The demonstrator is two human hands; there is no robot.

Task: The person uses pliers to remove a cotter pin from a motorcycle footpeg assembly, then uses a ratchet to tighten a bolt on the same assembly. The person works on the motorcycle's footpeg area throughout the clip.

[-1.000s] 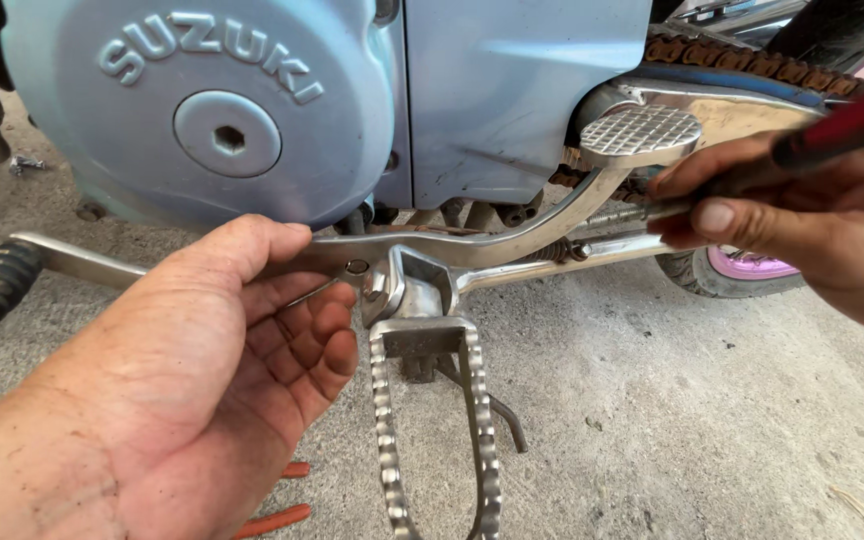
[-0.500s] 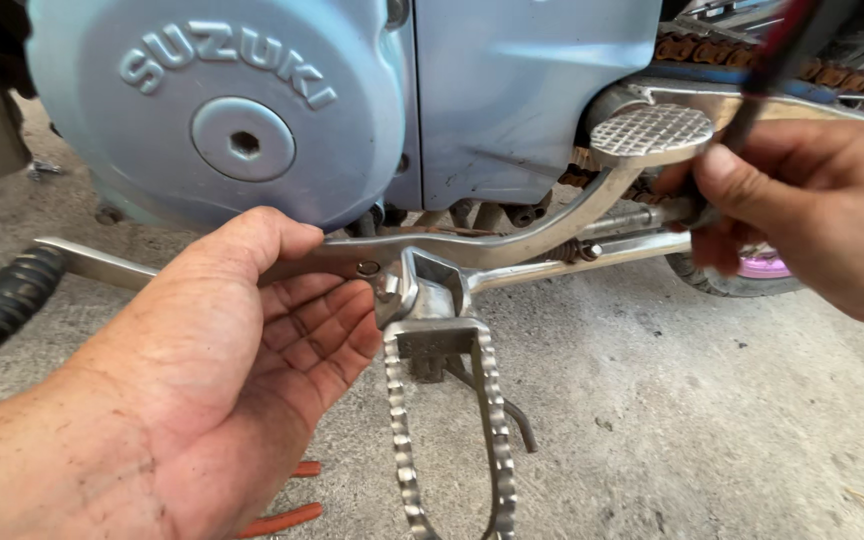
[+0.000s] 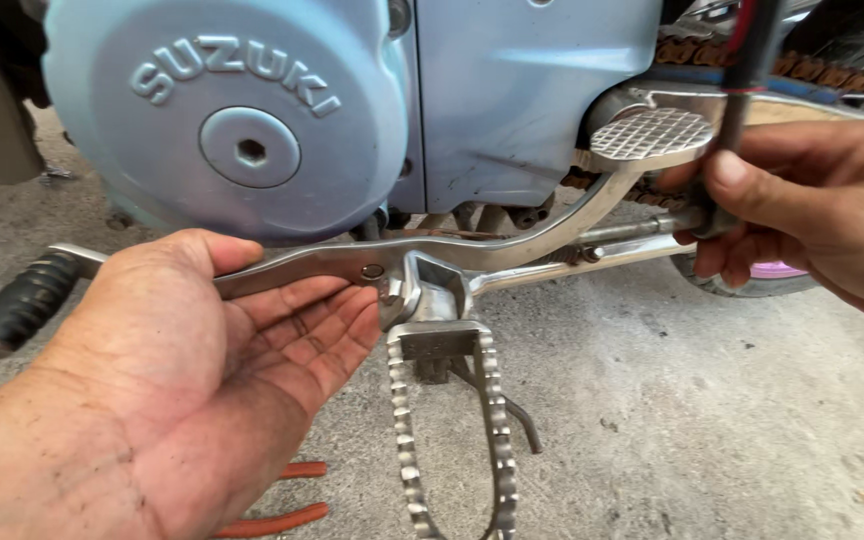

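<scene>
The lever (image 3: 352,262) is being steadied by the open left hand (image 3: 202,370); at 3 o'clock, the tool (image 3: 742,110) is being gripped closed by the right hand (image 3: 812,215).

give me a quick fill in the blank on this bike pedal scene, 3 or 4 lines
1. The left hand lies palm up under the silver ____ lever.
2. The right hand holds a tool with a red and ____ handle.
3. The round engine cover is pale ____.
4. The toothed footpeg hangs over the ____ ground.

Missing words: metal; black; blue; concrete
</scene>
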